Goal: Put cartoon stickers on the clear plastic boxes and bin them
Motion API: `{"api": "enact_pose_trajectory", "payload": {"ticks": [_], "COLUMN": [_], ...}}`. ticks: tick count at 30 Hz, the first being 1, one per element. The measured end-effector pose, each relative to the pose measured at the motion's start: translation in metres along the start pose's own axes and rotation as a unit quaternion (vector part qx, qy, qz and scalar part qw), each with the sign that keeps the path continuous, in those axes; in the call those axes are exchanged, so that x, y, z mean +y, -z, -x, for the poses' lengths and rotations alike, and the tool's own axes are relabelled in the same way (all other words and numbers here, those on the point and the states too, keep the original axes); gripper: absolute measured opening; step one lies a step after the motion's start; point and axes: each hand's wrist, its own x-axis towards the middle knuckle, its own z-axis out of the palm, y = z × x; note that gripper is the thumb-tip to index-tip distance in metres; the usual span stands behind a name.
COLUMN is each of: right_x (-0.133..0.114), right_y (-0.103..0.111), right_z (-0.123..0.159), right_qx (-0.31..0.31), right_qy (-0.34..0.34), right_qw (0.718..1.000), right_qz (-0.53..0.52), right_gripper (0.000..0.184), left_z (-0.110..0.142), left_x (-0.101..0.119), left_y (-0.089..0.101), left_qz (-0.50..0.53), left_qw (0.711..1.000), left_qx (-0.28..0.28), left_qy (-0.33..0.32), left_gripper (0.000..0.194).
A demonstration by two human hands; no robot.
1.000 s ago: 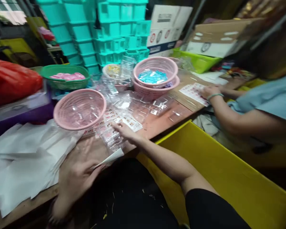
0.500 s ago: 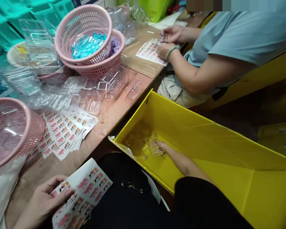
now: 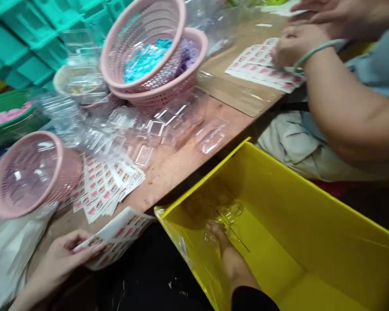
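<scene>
My left hand (image 3: 73,252) pinches a sheet of stickers (image 3: 125,235) by its near edge, thumb on top. The sheet is white with rows of small pink and orange-black cartoon prints, and it bends upward over the table's front edge. My right hand (image 3: 218,233) reaches down inside a yellow box (image 3: 278,242), at the end nearest the table. Its blurred fingers are closed on a clear plastic case (image 3: 210,233). Other clear plastic cases (image 3: 231,211) lie on the box floor just beyond that hand.
Pink baskets (image 3: 162,97) with blue and purple pieces stand at the back; another pink basket (image 3: 56,172) is at left. Clear plastic trays (image 3: 162,125) and fanned sticker sheets (image 3: 106,185) lie on the table (image 3: 181,166). A co-worker's hands (image 3: 298,45) are over stickers at right.
The view has shifted, bringing the co-worker's arms closer. My right hand has moved nearer the box's end wall with the plastic case. The sticker sheet in my left hand now curls and tilts flatter.
</scene>
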Motion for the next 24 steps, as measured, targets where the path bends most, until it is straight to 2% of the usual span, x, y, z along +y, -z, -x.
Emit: {"api": "enact_pose_trajectory", "payload": {"ticks": [2,3,4,7,8,9,10,11,12,13,14,16,18,20,21,22,23,24], "right_x": [-0.026,-0.042,-0.061,-0.114,-0.128,-0.140,-0.149,-0.157,-0.163,-0.168,-0.173,-0.182,-0.189,-0.192,-0.192,-0.190,-0.189,-0.187], "right_y": [0.027,0.041,0.056,0.085,0.086,0.083,0.075,0.063,0.048,0.033,0.018,-0.007,-0.024,-0.038,-0.045,-0.051,-0.058,-0.065], "right_z": [0.010,0.019,0.031,0.098,0.129,0.162,0.194,0.223,0.248,0.267,0.280,0.293,0.293,0.290,0.289,0.287,0.285,0.283], "right_qx": [0.050,0.079,0.108,0.139,0.110,0.033,-0.050,-0.116,-0.177,-0.220,-0.244,-0.279,-0.320,-0.356,-0.352,-0.322,-0.268,-0.200], "right_qy": [0.072,0.117,0.170,0.355,0.452,0.601,0.700,0.746,0.763,0.758,0.742,0.696,0.648,0.626,0.641,0.678,0.731,0.790], "right_qw": [0.996,0.990,0.979,0.924,0.885,0.798,0.710,0.645,0.597,0.577,0.582,0.621,0.658,0.666,0.657,0.640,0.612,0.566], "right_qz": [0.009,0.006,-0.003,-0.035,-0.035,0.001,0.059,0.119,0.173,0.211,0.228,0.228,0.213,0.196,0.183,0.163,0.140,0.119], "right_gripper": [0.021,0.017,0.020,0.034,0.034,0.037,0.043,0.045,0.037,0.024,0.015,0.009,0.015,0.021,0.022,0.021,0.018,0.013], "left_z": [-0.001,-0.001,-0.001,0.000,0.001,0.003,0.005,0.008,0.010,0.012,0.014,0.013,0.007,0.000,-0.004,-0.008,-0.011,-0.014], "left_x": [0.012,0.017,0.020,0.022,0.021,0.020,0.018,0.015,0.011,0.005,-0.002,-0.021,-0.041,-0.058,-0.064,-0.068,-0.071,-0.072], "left_y": [-0.001,-0.001,-0.001,-0.004,-0.004,-0.004,-0.003,-0.001,0.003,0.007,0.013,0.022,0.027,0.026,0.024,0.022,0.019,0.018], "left_qz": [-0.058,-0.077,-0.087,-0.084,-0.081,-0.081,-0.082,-0.081,-0.073,-0.048,-0.005,0.128,0.268,0.364,0.396,0.421,0.442,0.461], "left_qw": [0.997,0.994,0.991,0.980,0.973,0.964,0.955,0.947,0.943,0.945,0.951,0.958,0.942,0.917,0.907,0.897,0.888,0.879], "left_qx": [-0.041,-0.038,-0.048,-0.108,-0.129,-0.150,-0.165,-0.172,-0.167,-0.151,-0.133,-0.111,-0.104,-0.089,-0.076,-0.064,-0.056,-0.049], "left_qy": [-0.035,-0.062,-0.085,-0.141,-0.171,-0.203,-0.234,-0.259,-0.277,-0.284,-0.278,-0.231,-0.170,-0.134,-0.126,-0.120,-0.114,-0.109], "left_gripper": [0.038,0.036,0.034,0.030,0.029,0.027,0.025,0.022,0.020,0.019,0.018,0.026,0.038,0.044,0.044,0.045,0.046,0.047]}}
